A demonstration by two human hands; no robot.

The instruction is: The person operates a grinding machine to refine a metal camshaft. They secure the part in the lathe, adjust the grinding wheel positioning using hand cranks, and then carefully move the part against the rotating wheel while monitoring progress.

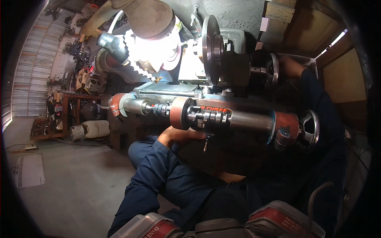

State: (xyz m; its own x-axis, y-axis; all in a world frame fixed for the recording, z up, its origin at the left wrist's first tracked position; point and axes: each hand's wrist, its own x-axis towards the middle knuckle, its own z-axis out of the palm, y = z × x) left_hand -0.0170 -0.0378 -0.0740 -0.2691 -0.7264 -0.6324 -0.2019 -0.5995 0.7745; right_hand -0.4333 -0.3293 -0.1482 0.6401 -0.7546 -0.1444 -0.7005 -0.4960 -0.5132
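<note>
A lobed metal shaft [214, 118] lies across the machine, held between a red-painted end holder [116, 105] at left and a thick steel cylinder [252, 121] at right. A round red collar [180, 113] surrounds the shaft. My left hand [180, 135] reaches beneath this collar, close to a small metal lever [205, 146]; its fingertips are mostly hidden, so its grip is unclear. At the upper right, my right hand [291, 67] is at a metal handwheel [273, 69], its fingers smeared by motion. A large thin disc [210, 50] stands upright behind the shaft.
A bright work lamp [149, 53] lights the back left. A second handwheel [309, 129] sits at the machine's right end. Farther left stand a workbench [81, 96] with metal parts and a whitish container [97, 129] near the floor. Respirator filters [278, 222] show at the lower edge.
</note>
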